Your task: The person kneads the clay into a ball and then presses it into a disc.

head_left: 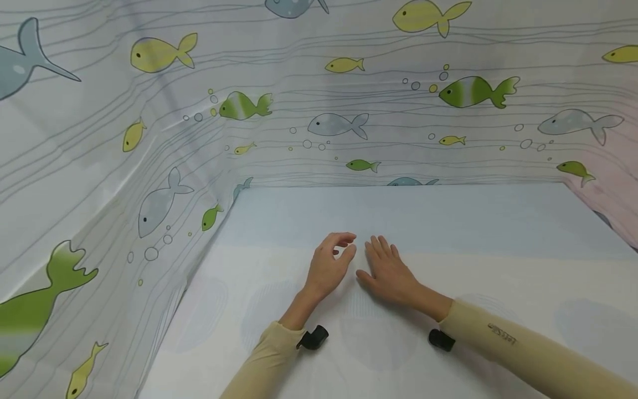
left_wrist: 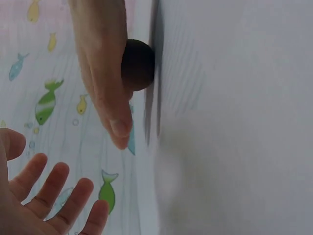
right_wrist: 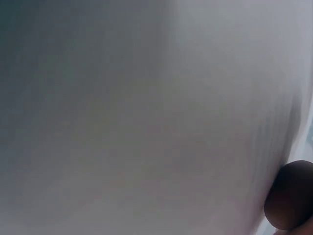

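My right hand lies palm down above the white table, its fingers stretched forward and the thumb out to the side. Under its palm, in the left wrist view, shows a dark round ball-like thing between hand and tabletop. The same dark round thing appears at the lower right of the right wrist view. From the head view the right hand hides it. My left hand hovers just to its left, fingers loosely bent and thumb apart, holding nothing. In the left wrist view its fingers are spread.
A white and pale blue tabletop spreads under both hands. Fish-printed cloth hangs behind it and along the left. Black wrist cameras sit beneath both wrists, close to the tabletop.
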Demonstrator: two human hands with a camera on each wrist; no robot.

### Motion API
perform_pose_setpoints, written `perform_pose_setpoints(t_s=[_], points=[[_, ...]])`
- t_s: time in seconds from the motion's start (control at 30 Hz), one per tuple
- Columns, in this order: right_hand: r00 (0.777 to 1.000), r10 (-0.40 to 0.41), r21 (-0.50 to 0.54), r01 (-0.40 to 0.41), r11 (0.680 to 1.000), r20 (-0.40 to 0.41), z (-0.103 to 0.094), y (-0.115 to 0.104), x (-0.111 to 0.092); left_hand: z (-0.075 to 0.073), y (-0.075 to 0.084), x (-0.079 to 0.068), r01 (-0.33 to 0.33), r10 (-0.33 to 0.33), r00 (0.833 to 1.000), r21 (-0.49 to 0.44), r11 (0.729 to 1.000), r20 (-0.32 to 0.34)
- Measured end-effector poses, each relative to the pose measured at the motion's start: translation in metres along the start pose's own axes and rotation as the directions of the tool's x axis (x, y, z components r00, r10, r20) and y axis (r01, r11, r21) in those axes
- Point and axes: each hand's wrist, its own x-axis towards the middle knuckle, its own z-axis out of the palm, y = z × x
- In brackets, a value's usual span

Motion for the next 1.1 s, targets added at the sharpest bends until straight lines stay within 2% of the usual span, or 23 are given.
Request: perform_pose_setpoints(t_s=[0.27,0.47,0.7,0.9,1.1], points=[[1.0,-0.029,-0.072,0.029,0.997,-0.007,0.012,0.002,0.026,-0.012,-0.008,-0.001,0.045,-0.045,0.999,0.023,0.999,-0.012],[0.998,-0.059,-0.088,0.056,0.995,-0.025,0.019,0.006,0.037,-0.021,-0.015,0.002,0.045,-0.045,0.999,0.062,0.997,-0.001],[0.997,-0.072,-0.102,0.07,0.992,-0.019,0.022,0.011,0.046,-0.031,-0.016,0.008,0.06,-0.065,0.998,0.198,0.978,0.017],[0.998,-0.063,-0.105,0.062,0.993,-0.008,0.022,0.012,0.051,-0.035,-0.018,0.012,-0.04,0.03,0.999,0.32,0.947,0.036],[0.999,-0.046,-0.102,0.046,0.994,0.002,0.023,0.013,0.054,-0.041,-0.02,0.017,-0.161,0.14,0.987,0.473,0.866,0.078]])
